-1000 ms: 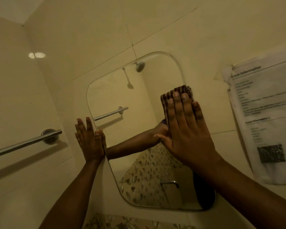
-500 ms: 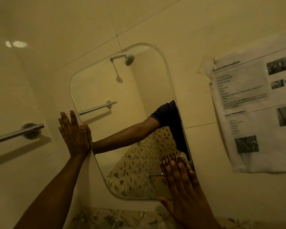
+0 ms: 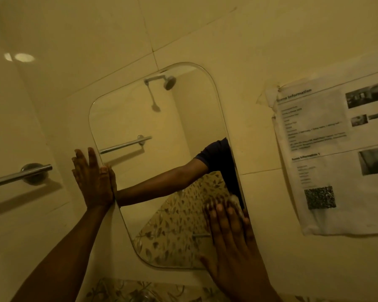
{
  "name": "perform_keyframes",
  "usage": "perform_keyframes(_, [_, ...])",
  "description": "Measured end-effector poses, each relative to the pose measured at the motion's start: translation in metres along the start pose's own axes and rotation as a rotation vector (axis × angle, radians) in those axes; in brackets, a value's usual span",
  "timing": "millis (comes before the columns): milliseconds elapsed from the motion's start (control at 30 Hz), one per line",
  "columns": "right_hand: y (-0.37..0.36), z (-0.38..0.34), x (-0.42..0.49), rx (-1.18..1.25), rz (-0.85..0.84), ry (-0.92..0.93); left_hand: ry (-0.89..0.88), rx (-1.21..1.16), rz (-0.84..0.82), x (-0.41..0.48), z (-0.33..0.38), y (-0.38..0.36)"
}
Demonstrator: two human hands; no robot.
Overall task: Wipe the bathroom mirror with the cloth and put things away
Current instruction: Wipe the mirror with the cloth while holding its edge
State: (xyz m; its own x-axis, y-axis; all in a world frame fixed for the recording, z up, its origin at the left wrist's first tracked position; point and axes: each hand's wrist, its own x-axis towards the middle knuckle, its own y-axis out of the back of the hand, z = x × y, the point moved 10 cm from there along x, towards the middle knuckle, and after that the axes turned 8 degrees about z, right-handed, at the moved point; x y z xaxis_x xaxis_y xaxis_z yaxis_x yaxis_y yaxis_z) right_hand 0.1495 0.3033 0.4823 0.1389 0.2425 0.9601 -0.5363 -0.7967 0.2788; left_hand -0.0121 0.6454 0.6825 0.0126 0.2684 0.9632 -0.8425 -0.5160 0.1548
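While left grip point(image 3: 94, 182) rests flat on mirror point(image 3: 162, 127) edge, right grip point(image 3: 231, 243), flat too, presses cloth point(image 3: 235, 201) beneath.

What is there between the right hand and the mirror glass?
Only the cloth: the right hand presses it flat against the mirror near its lower right edge. Nothing else visible lies between them.

Both arms are reaching upward; left hand point(image 3: 94, 179) is pressing flat mid-left, right hand point(image 3: 230, 243) is pressing flat lower right.
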Motion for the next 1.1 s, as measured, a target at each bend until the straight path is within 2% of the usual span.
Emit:
perform_keyframes(233, [0.043, -0.001, 0.186, 0.063, 0.165, -0.006, -0.027, 0.029, 0.024, -0.001, -0.003, -0.001])
perform_keyframes(433, [0.062, -0.028, 0.283, 0.032, 0.150, 0.106, -0.012, 0.020, 0.004, -0.002, -0.004, -0.002])
perform_keyframes(700, [0.048, -0.075, 0.318, -0.002, 0.088, 0.253, 0.013, -0.035, -0.004, -0.002, -0.001, 0.003])
perform_keyframes(1100, [-0.009, -0.179, 0.310, 0.098, -0.006, 0.392, -0.006, -0.096, 0.015, -0.004, 0.005, 0.008])
